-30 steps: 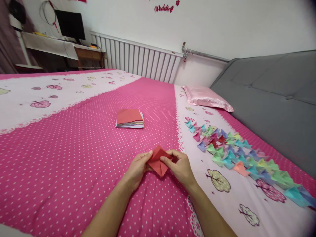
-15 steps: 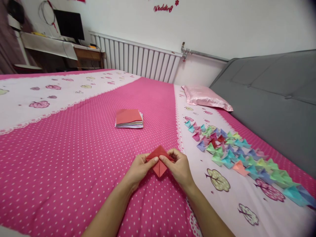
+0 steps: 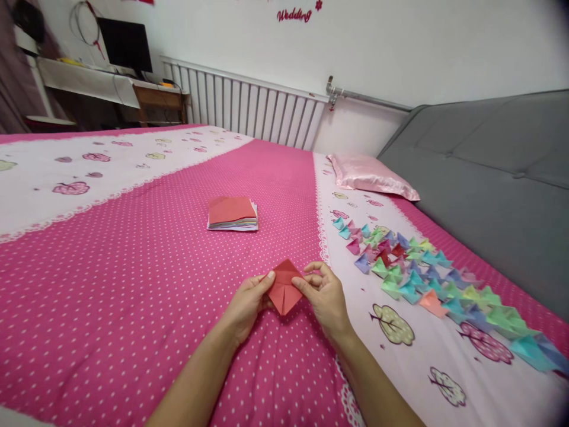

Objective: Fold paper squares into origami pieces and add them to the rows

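A red folded paper piece (image 3: pixel 284 287) sits between both hands, just above the pink dotted bedspread (image 3: pixel 133 284). My left hand (image 3: pixel 247 305) pinches its left edge with thumb and fingers. On the right edge my right hand (image 3: pixel 326 298) pinches with thumb and forefinger, its other fingers curled. Farther up the bed lies a stack of square coloured paper (image 3: pixel 232 213) with a red sheet on top. To the right, several finished folded paper shapes (image 3: pixel 422 276) in many colours lie in rows on the pale strip of the cover.
A pink satin pillow (image 3: pixel 371 175) lies by the grey padded headboard (image 3: pixel 489 184) on the right. A white radiator (image 3: pixel 249 110) runs along the far wall. A desk with a dark monitor (image 3: pixel 125 45) stands at the back left.
The red paper has been folded narrower, its right flap brought in, and both hands have shifted their pinch on it. Nothing else has moved.
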A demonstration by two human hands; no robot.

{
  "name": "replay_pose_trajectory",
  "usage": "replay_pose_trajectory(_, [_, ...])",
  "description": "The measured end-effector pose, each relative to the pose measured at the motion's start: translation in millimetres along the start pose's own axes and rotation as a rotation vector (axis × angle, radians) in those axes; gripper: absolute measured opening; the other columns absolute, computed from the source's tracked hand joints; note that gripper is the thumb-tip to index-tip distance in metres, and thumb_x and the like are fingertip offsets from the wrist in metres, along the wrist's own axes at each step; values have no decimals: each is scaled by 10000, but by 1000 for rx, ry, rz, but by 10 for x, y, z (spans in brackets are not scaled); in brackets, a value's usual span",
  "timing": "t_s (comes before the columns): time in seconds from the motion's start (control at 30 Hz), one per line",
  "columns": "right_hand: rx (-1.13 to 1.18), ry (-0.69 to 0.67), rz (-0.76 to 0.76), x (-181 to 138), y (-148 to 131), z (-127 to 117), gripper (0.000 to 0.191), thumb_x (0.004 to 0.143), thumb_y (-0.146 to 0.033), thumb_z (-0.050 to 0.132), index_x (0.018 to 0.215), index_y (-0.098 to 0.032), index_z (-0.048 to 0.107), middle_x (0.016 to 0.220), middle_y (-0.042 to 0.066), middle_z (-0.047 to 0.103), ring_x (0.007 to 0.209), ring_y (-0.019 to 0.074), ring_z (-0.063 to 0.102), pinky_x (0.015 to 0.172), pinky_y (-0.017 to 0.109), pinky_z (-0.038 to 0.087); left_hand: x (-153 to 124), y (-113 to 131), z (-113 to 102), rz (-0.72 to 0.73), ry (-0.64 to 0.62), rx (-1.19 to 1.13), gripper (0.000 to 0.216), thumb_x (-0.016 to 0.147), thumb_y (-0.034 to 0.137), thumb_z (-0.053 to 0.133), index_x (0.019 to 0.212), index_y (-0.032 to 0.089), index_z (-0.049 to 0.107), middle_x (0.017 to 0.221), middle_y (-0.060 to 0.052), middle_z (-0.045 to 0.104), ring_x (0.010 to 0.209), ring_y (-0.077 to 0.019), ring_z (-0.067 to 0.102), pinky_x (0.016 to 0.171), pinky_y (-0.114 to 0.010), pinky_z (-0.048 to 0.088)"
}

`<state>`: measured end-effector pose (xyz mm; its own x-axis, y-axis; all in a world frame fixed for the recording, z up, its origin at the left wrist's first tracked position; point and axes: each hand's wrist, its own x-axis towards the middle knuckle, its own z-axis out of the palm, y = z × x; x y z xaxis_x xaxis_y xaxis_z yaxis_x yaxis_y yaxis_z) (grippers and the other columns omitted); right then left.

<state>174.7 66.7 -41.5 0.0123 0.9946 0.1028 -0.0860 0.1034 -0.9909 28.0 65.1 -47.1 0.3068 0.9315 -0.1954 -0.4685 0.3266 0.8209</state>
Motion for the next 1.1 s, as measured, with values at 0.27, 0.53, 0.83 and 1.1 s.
replay_pose_trajectory(0.27, [30, -17, 27, 8, -9, -23, 239, 730, -328, 648, 840, -200, 479, 494, -66, 579, 407, 65, 472, 432, 157, 356, 3, 16, 6, -5, 99, 7, 323, 758, 394, 584, 824, 93, 678, 729, -100, 697, 602, -141, 604, 618, -240, 451])
replay_pose_trajectory(0.53, [-23, -2, 20, 10, -39, -32, 211, 709, -330, 661, 788, -175, 542, 516, -53, 587, 413, 57, 481, 430, 154, 380, 7, 4, 9, 10, 60, 3, 323, 769, 394, 571, 849, 100, 679, 767, -102, 704, 656, -154, 632, 613, -223, 459])
replay_pose_trajectory(0.83, [12, -8, 11, 32, 9, -52, 286, 693, -313, 685, 901, -181, 539, 668, -4, 669, 594, 117, 602, 585, 223, 455, 8, 30, 11, 42, 94, -42, 297, 784, 363, 562, 884, 107, 674, 811, -103, 705, 642, -147, 627, 616, -230, 470])
replay_pose_trajectory(1.1, [-7, 18, -32, 27, -26, -78, 268, 710, -276, 671, 905, -193, 507, 585, -50, 614, 584, 109, 571, 615, 232, 433, 7, 38, 12, 61, 71, -49, 282, 766, 347, 589, 865, 99, 679, 796, -101, 706, 660, -151, 632, 646, -235, 476])
